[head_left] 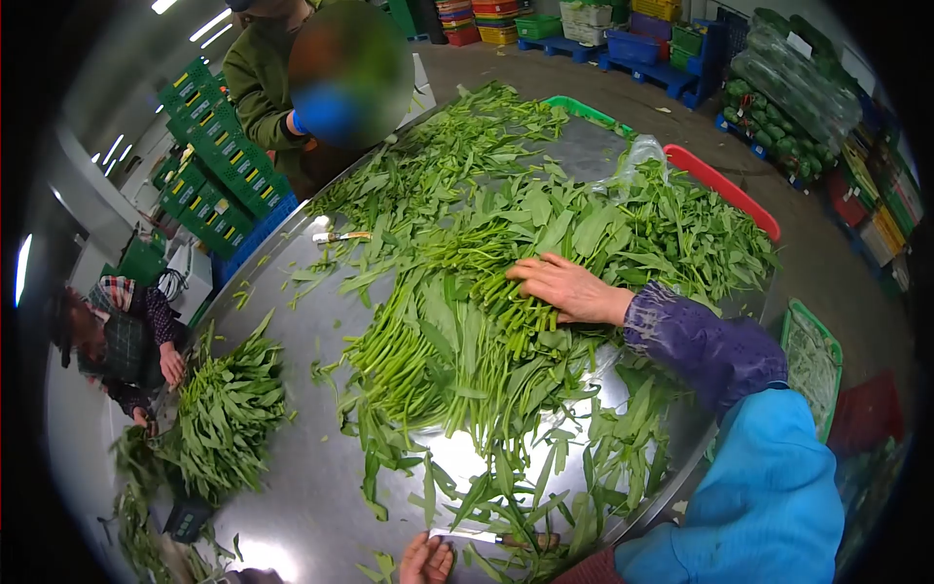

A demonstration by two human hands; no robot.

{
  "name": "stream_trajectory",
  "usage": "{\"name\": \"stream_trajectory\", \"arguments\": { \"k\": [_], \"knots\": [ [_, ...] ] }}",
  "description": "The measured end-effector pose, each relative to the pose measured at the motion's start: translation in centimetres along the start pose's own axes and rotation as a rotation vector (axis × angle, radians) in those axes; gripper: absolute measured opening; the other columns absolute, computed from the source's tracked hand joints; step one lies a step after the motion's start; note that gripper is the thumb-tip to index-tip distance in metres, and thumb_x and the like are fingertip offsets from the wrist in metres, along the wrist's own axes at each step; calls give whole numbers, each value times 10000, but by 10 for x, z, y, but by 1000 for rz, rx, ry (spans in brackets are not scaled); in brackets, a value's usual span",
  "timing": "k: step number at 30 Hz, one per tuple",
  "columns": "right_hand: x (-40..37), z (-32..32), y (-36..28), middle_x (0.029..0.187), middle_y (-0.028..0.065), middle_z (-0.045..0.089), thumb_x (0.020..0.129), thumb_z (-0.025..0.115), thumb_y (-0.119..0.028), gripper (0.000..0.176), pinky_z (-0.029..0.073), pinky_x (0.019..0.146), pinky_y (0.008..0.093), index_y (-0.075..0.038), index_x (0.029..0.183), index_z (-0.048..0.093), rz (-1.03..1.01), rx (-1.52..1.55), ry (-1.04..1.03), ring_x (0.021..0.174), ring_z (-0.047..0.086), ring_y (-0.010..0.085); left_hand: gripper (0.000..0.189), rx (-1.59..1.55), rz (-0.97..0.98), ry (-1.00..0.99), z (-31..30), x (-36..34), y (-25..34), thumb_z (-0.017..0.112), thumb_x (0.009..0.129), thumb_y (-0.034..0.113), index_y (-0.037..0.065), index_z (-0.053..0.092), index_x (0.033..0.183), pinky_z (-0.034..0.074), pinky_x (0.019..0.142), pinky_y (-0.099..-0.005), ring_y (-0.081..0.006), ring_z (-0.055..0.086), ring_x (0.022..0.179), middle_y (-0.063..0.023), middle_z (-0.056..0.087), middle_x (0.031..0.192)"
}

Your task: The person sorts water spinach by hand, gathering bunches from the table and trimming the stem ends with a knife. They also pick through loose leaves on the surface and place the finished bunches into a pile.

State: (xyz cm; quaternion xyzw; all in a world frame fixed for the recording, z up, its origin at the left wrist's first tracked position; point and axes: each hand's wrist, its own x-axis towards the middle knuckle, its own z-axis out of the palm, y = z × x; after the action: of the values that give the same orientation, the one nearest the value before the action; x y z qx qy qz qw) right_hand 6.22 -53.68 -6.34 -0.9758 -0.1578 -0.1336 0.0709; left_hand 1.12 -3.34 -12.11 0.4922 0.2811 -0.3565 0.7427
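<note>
My right hand [572, 289], in a purple sleeve with a blue cover, reaches in from the right and grips a bundle of leafy green stems [516, 310], palm down. Beneath it and to its left lie more cut stems [399, 355] in a thick pile. At the bottom edge, my left hand [426, 560] has its fingers curled, partly out of frame; what it holds, if anything, cannot be made out. Close by its fingertips is the tip of a knife [475, 534], which lies among loose leaves with its brown handle to the right.
Greens cover much of the metal table [306, 467]. A co-worker [126, 336] handles a leafy bunch [229, 409] at the left; another person [258, 92] with a blue glove stands across. A red crate [725, 190] and a green crate [815, 365] flank the right edge.
</note>
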Motion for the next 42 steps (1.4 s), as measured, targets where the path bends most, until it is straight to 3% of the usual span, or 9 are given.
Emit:
{"name": "stream_trajectory", "arguments": {
  "k": [3, 6, 7, 11, 19, 28, 38, 40, 42],
  "knots": [
    [12, 11, 2, 1285, 122, 406, 541, 794, -155, 985, 274, 1016, 434, -124, 1348, 230, 103, 73, -2, 1220, 365, 271, 300, -21, -7, 3, -2, -1, -2, 591, 824, 88, 17, 529, 1109, 463, 849, -366, -259, 564, 995, -138, 590, 1080],
    [15, 8, 3, 1173, 88, 482, 544, 793, -175, 1032, 319, 947, 411, -129, 1378, 188, 165, 164, -19, 1134, 427, 256, 309, -30, -11, 20, -2, 0, -5, 593, 823, 90, 20, 524, 1116, 455, 860, -368, -264, 557, 1011, -140, 584, 1093],
    [15, 8, 3, 1019, 49, 519, 539, 775, -153, 884, 340, 879, 375, -123, 1309, 340, 169, 141, 2, 1015, 471, 231, 315, -27, -14, 36, -2, 0, -5, 596, 822, 91, 21, 522, 1121, 451, 867, -368, -266, 553, 1021, -141, 580, 1101],
    [-9, 11, 6, 969, 38, 517, 526, 698, -33, 483, 346, 877, 365, -77, 986, 556, 132, 45, 16, 963, 489, 223, 323, -15, -1, 31, 2, -8, -5, 593, 825, 94, 21, 518, 1131, 446, 874, -364, -265, 546, 1036, -136, 574, 1118],
    [-34, -14, 3, 1202, 84, 491, 500, 668, 35, 587, 344, 947, 417, -83, 1057, 528, 28, 21, 100, 1139, 443, 268, 347, -11, 2, 23, -12, -9, -13, 581, 837, 101, 20, 504, 1166, 452, 851, -345, -245, 556, 1012, -114, 573, 1123],
    [-3, 2, 4, 1046, 73, 589, 558, 713, -102, 604, 296, 987, 417, -91, 1131, 522, 126, 149, -130, 1060, 510, 217, 344, 6, -3, 7, 7, -10, -10, 584, 834, 95, 11, 507, 1158, 464, 839, -341, -236, 568, 988, -125, 585, 1102],
    [-72, -44, 6, 1021, 97, 549, 607, 695, -109, 369, 251, 1019, 421, -75, 951, 567, 192, 272, 174, 1088, 467, 273, 352, 3, -3, -7, 4, -4, -11, 587, 835, 113, 30, 499, 1166, 466, 850, -352, -240, 571, 987, -119, 576, 1118],
    [-71, -47, 6, 1032, 90, 546, 624, 718, -116, 373, 344, 960, 401, -75, 961, 563, 171, 225, 230, 1036, 507, 249, 361, 19, 3, -11, 11, -8, -8, 583, 838, 117, 27, 491, 1176, 461, 858, -352, -239, 568, 993, -119, 570, 1127],
    [-75, -59, 3, 1057, 55, 553, 693, 699, -74, 307, 405, 894, 339, -75, 951, 533, 490, 580, 349, 1004, 520, 168, 371, 33, 0, -22, 15, -14, -8, 580, 841, 122, 25, 483, 1186, 456, 867, -352, -239, 564, 999, -120, 565, 1135]
  ]
}}
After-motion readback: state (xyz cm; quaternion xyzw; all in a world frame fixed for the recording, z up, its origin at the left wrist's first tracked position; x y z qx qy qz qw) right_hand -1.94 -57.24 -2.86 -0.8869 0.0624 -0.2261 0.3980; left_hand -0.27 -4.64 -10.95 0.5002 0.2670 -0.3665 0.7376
